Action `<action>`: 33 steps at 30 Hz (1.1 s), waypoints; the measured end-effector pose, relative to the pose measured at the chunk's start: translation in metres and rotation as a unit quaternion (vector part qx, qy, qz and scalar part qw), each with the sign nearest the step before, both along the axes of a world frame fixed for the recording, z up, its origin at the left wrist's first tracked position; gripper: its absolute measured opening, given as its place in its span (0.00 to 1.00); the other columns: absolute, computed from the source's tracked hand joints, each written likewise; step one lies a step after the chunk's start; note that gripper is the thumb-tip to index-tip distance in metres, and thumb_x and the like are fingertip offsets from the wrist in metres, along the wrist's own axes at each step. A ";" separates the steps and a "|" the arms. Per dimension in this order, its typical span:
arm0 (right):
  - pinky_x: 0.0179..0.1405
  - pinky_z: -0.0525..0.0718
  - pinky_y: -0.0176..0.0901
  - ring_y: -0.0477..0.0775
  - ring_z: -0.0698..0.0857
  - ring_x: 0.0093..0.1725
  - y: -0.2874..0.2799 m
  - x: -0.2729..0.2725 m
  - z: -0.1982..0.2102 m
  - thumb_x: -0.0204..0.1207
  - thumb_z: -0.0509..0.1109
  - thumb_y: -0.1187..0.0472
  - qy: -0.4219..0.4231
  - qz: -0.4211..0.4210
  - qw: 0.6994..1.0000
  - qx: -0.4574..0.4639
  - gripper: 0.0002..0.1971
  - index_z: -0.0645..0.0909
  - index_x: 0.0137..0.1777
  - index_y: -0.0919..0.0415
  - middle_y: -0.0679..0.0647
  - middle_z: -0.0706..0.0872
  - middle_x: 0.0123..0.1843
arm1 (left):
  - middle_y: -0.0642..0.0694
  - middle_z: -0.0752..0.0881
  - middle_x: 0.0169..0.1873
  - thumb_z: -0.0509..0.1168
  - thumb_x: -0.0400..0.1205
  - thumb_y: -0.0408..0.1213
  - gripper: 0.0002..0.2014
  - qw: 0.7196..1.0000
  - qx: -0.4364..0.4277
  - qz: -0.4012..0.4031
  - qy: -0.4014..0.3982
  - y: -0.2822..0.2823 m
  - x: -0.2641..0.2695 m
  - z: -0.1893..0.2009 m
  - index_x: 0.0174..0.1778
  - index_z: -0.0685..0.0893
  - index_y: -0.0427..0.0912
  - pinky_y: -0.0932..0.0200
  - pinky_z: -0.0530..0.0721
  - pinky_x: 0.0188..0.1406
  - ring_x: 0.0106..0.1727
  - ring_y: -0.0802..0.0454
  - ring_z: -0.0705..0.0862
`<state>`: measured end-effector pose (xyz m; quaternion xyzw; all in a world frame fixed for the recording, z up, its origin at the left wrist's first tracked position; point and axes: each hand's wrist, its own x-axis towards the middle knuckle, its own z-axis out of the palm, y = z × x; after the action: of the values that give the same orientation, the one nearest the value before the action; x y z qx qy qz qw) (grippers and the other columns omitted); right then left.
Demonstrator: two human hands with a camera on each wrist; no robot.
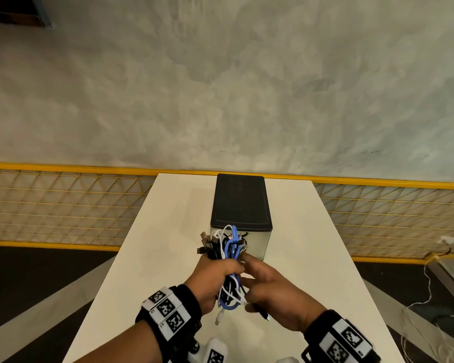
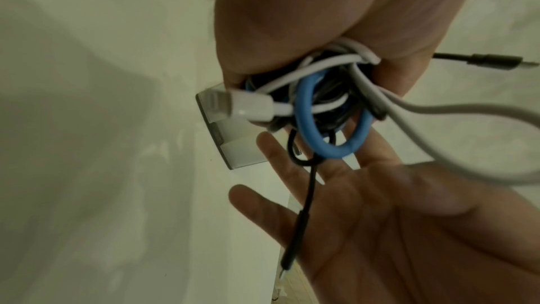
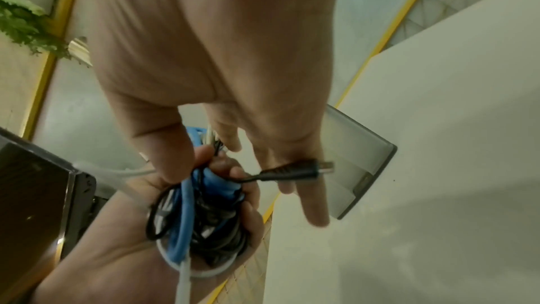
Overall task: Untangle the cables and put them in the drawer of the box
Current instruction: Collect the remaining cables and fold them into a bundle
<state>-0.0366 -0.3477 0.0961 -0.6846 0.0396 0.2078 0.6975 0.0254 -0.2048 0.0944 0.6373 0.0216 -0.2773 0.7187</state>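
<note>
My left hand (image 1: 218, 273) grips a tangled bundle of cables (image 1: 227, 247), black, white and blue, just above the table in front of the box. A blue loop (image 2: 304, 124) and a white connector (image 2: 242, 106) stick out of the fist. My right hand (image 1: 268, 286) is beside the bundle with its fingers straight; its thumb (image 3: 172, 147) touches the cables. A black plug (image 3: 292, 171) lies across its fingers, and another black lead (image 2: 292, 251) hangs over the open palm. The box (image 1: 240, 203) has a black top and a translucent drawer front (image 1: 257, 242), which looks closed.
The white table (image 1: 168, 258) is narrow, with edges close on both sides. A yellow-framed mesh fence (image 1: 63, 205) runs behind it. Loose white wires (image 1: 427, 297) lie on the floor at the right.
</note>
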 end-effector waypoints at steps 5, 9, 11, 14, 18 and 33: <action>0.73 0.69 0.60 0.48 0.80 0.72 -0.007 -0.003 -0.008 0.68 0.76 0.46 0.034 -0.082 0.996 -0.001 0.33 0.73 0.74 0.39 0.40 0.88 0.65 | 0.47 0.88 0.27 0.70 0.72 0.20 0.11 0.995 0.055 -0.030 -0.073 0.007 0.003 0.000 0.41 0.90 0.41 0.58 0.83 0.33 0.29 0.54 0.87; 0.71 0.71 0.52 0.44 0.81 0.70 0.003 -0.003 -0.010 0.62 0.82 0.45 0.017 -0.065 0.995 0.075 0.41 0.68 0.75 0.37 0.39 0.85 0.68 | 0.47 0.94 0.43 0.73 0.67 0.38 0.14 0.971 0.118 -0.116 -0.171 0.006 0.001 -0.006 0.48 0.92 0.47 0.50 0.89 0.55 0.48 0.50 0.92; 0.69 0.79 0.51 0.48 0.83 0.69 0.011 -0.001 -0.012 0.67 0.80 0.58 -0.019 -0.087 0.990 0.107 0.39 0.66 0.77 0.40 0.45 0.86 0.69 | 0.48 0.93 0.40 0.69 0.70 0.46 0.11 0.953 0.163 -0.141 -0.215 0.002 -0.001 -0.009 0.45 0.91 0.50 0.46 0.89 0.56 0.47 0.50 0.92; 0.73 0.77 0.64 0.54 0.85 0.68 0.018 0.006 -0.010 0.62 0.82 0.60 -0.057 -0.156 0.977 0.131 0.42 0.69 0.76 0.49 0.53 0.87 0.67 | 0.50 0.92 0.38 0.69 0.67 0.45 0.09 0.941 0.198 -0.146 -0.232 -0.002 0.000 -0.007 0.43 0.89 0.54 0.49 0.90 0.51 0.45 0.51 0.91; 0.67 0.83 0.54 0.54 0.88 0.62 0.020 0.015 -0.008 0.52 0.84 0.59 -0.088 -0.222 0.965 0.110 0.41 0.77 0.69 0.52 0.55 0.90 0.61 | 0.57 0.87 0.30 0.68 0.64 0.33 0.11 0.940 0.172 -0.190 -0.225 -0.002 0.000 0.000 0.35 0.86 0.55 0.59 0.84 0.39 0.36 0.57 0.85; 0.48 0.88 0.46 0.60 0.90 0.51 0.017 0.022 -0.019 0.56 0.82 0.68 -0.123 -0.198 0.971 0.046 0.25 0.82 0.55 0.60 0.64 0.90 0.51 | 0.42 0.88 0.35 0.68 0.69 0.20 0.15 0.969 0.065 -0.233 -0.054 -0.003 -0.011 -0.005 0.47 0.89 0.40 0.53 0.88 0.42 0.40 0.45 0.88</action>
<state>-0.0143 -0.3312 0.0772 -0.6505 0.0786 -0.0190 0.7552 0.0148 -0.2073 0.0897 0.6839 -0.1480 -0.4005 0.5916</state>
